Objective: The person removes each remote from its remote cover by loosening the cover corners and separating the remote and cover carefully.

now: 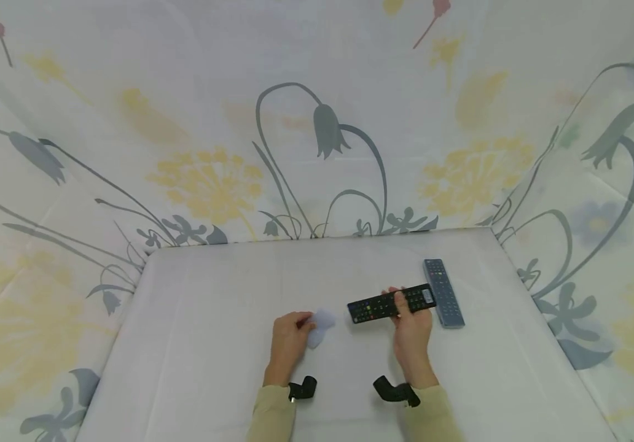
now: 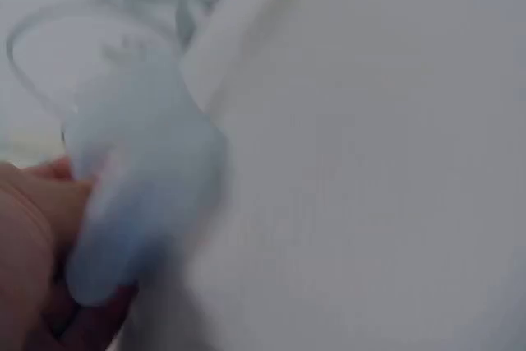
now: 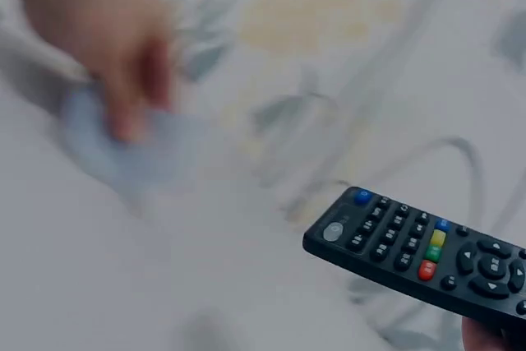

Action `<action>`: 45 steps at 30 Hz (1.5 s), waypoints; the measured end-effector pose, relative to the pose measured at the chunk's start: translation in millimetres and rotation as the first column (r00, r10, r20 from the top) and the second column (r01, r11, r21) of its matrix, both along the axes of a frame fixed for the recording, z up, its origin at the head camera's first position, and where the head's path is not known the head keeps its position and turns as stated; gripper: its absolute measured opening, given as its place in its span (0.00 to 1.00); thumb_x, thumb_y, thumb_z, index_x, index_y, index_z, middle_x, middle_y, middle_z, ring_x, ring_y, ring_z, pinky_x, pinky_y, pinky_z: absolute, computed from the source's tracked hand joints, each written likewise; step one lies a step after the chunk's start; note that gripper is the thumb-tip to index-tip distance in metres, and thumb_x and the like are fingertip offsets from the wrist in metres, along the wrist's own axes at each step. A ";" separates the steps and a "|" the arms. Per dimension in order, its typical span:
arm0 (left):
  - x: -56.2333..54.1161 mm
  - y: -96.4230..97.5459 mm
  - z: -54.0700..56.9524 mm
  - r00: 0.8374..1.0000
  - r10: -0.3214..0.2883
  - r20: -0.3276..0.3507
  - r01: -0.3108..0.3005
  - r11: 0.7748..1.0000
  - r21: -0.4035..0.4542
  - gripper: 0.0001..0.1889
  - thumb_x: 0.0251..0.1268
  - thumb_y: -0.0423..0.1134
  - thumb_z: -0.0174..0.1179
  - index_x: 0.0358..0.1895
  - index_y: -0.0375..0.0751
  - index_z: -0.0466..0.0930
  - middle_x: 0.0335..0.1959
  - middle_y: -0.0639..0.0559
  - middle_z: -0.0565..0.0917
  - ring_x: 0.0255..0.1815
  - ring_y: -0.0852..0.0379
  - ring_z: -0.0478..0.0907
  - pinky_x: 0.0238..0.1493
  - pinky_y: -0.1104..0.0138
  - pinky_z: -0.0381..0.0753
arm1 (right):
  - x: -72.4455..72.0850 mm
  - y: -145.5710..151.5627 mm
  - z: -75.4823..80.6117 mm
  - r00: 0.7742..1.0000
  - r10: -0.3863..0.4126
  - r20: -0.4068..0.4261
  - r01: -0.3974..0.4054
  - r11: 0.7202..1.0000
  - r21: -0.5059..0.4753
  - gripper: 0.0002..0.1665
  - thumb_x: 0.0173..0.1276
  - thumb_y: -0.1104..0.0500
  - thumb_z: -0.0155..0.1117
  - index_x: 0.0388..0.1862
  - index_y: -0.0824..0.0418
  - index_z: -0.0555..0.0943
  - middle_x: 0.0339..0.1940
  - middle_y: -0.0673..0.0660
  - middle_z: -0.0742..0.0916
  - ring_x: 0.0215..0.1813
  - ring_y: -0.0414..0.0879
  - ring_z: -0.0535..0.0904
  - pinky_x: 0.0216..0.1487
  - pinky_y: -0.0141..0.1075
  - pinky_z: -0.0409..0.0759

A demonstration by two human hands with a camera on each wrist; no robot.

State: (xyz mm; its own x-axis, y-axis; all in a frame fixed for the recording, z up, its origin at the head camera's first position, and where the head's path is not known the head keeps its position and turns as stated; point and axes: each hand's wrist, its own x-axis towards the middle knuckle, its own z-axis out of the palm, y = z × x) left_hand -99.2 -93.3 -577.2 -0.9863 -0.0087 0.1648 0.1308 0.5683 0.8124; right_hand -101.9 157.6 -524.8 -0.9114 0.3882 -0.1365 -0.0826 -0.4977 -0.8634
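My left hand pinches a small pale blue cloth between thumb and fingers, a little above the white table. In the left wrist view the cloth is blurred and hangs in soft folds. My right hand grips a black remote control, its thumb across the button side. Coloured buttons and a round pad show on that remote in the right wrist view. Just right of it lies a second, blue-grey remote control on the table, partly overlapped by the black one's end.
The white-covered table is bounded at the back and both sides by flower-printed fabric walls. Black wrist-worn mounts sit on both wrists, over light sleeves.
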 end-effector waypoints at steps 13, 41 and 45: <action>-3.5 -32.6 9.3 0.983 0.114 0.145 -0.127 0.988 0.085 0.14 0.58 0.36 0.73 0.47 0.37 0.87 0.36 0.50 0.86 0.39 0.55 0.82 0.41 0.63 0.81 | -4.8 23.8 7.8 0.996 0.072 0.059 -0.076 0.994 0.080 0.20 0.75 0.60 0.60 0.59 0.67 0.67 0.44 0.53 0.87 0.48 0.45 0.86 0.51 0.39 0.81; -4.7 -29.6 3.7 0.955 0.196 0.223 -0.247 0.940 0.235 0.18 0.61 0.32 0.67 0.54 0.35 0.79 0.40 0.46 0.85 0.41 0.52 0.84 0.42 0.65 0.80 | 2.3 18.8 -20.5 0.809 0.509 0.293 -0.582 0.766 0.274 0.41 0.71 0.71 0.46 0.81 0.61 0.46 0.70 0.71 0.70 0.62 0.57 0.78 0.65 0.51 0.70; -5.2 -29.4 3.4 0.954 0.201 0.223 -0.252 0.940 0.230 0.17 0.61 0.32 0.67 0.54 0.35 0.79 0.41 0.45 0.84 0.42 0.51 0.84 0.44 0.61 0.80 | 0.6 11.1 -23.4 0.830 0.491 0.266 -0.552 0.792 0.260 0.40 0.71 0.72 0.51 0.79 0.62 0.51 0.67 0.72 0.74 0.61 0.55 0.79 0.60 0.47 0.76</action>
State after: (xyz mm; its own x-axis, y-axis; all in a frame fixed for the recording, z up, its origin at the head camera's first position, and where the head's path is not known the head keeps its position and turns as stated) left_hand -104.4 -122.7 -573.8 -0.9655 -0.2520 -0.0662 -0.1514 0.3361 0.9296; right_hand -101.3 168.8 -548.2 -0.9592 -0.0904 -0.2681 0.2778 -0.1213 -0.9530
